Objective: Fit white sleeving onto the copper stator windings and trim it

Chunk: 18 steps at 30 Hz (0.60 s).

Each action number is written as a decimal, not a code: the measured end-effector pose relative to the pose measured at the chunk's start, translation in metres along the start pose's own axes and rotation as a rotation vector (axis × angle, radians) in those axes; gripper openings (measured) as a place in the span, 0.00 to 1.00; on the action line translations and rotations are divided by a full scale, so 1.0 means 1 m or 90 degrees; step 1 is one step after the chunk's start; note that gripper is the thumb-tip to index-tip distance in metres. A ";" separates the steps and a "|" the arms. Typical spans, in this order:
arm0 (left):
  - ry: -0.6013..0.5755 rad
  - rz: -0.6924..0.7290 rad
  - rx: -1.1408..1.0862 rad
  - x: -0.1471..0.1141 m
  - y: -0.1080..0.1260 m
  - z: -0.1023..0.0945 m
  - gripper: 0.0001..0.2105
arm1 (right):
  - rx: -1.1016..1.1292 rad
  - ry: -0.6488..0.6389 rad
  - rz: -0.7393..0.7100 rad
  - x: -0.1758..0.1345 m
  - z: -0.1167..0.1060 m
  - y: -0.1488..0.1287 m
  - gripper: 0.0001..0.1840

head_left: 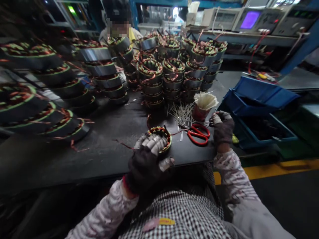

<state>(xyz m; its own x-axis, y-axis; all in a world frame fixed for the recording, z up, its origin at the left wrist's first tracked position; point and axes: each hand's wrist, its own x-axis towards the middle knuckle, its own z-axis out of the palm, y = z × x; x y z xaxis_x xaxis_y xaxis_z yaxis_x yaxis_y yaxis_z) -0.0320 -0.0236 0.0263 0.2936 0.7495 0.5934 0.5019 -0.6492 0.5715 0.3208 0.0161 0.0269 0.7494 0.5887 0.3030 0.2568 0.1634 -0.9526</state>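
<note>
A motor stator point(170, 144) with copper windings and a green inner edge lies on the dark table near its front edge. My left hand point(149, 156), in a dark fingerless glove with wrapped fingertips, is closed over the near left side of that ring. To the right, my right hand point(222, 125) is closed beside a red cup point(200, 113) full of thin white sleeves. What its fingertips hold, if anything, I cannot make out. Red-handled scissors point(199, 134) lie between the stator and my right hand, touching several loose white sleeves point(183, 114).
Stacked stators point(152, 88) fill the back and left of the table point(109, 152). Blue bins point(264, 122) stand at the right. A person point(119, 20) sits behind the stacks. Instruments point(251, 20) rest on a shelf at the back right.
</note>
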 end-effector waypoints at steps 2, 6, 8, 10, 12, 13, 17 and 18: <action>-0.059 0.032 0.055 0.012 -0.002 0.008 0.11 | -0.013 0.014 -0.011 0.021 0.011 0.006 0.18; -0.217 -0.015 0.112 0.032 -0.015 -0.001 0.06 | -0.021 0.035 -0.034 0.044 0.030 0.010 0.12; -0.251 -0.028 0.109 0.036 -0.019 -0.010 0.05 | -0.020 0.037 -0.039 0.046 0.030 0.008 0.10; -0.245 -0.025 0.100 0.036 -0.021 -0.014 0.05 | -0.021 0.042 -0.040 0.039 0.022 0.003 0.10; -0.214 -0.010 0.093 0.032 -0.018 -0.010 0.05 | -0.022 0.061 -0.054 0.022 0.012 -0.006 0.12; -0.193 -0.001 0.094 0.029 -0.016 -0.005 0.06 | -0.026 0.083 -0.088 0.009 0.006 -0.011 0.12; -0.101 0.010 0.121 0.013 -0.006 0.019 0.06 | -0.064 0.085 -0.298 -0.068 -0.010 -0.028 0.11; -0.087 0.011 0.115 0.009 -0.005 0.023 0.06 | -0.068 0.010 -0.300 -0.092 -0.015 -0.029 0.11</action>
<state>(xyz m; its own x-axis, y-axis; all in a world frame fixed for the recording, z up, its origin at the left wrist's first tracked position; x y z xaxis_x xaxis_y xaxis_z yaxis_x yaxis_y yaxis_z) -0.0134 -0.0113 0.0159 0.4051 0.7571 0.5126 0.6298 -0.6375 0.4438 0.2537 -0.0543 0.0271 0.5450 0.4581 0.7022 0.6310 0.3275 -0.7033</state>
